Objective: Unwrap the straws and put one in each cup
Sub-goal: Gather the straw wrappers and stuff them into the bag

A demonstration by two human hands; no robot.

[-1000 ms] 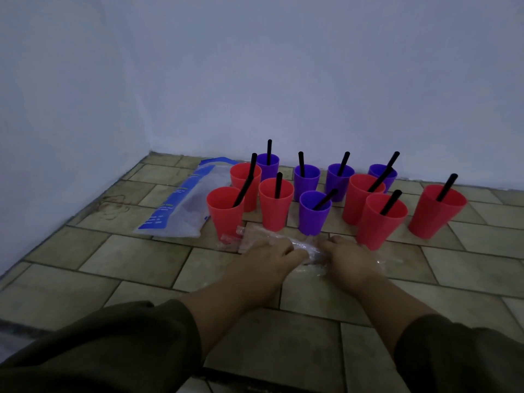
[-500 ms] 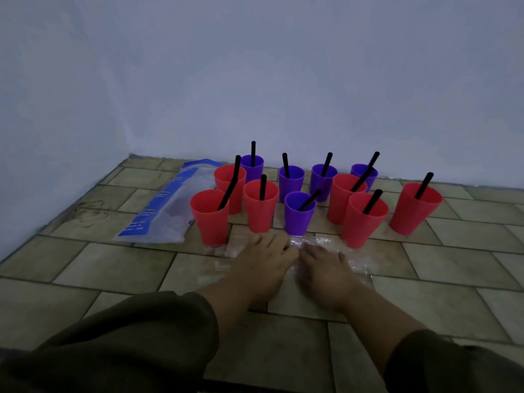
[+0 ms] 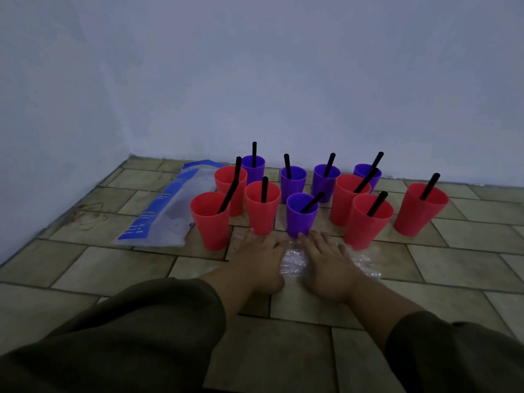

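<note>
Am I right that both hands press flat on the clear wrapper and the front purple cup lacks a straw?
No: the head view shows a black straw in the front purple cup. Left hand and right hand do press flat on the clear wrapper.

Bare room corner, perhaps a home (tiled floor [image 3: 113,268], painted walls [image 3: 283,80]).

Clear wrapper [image 3: 293,263] partly hidden under left hand [image 3: 259,260] and right hand [image 3: 330,260], bag [image 3: 170,207] print unreadable
</note>
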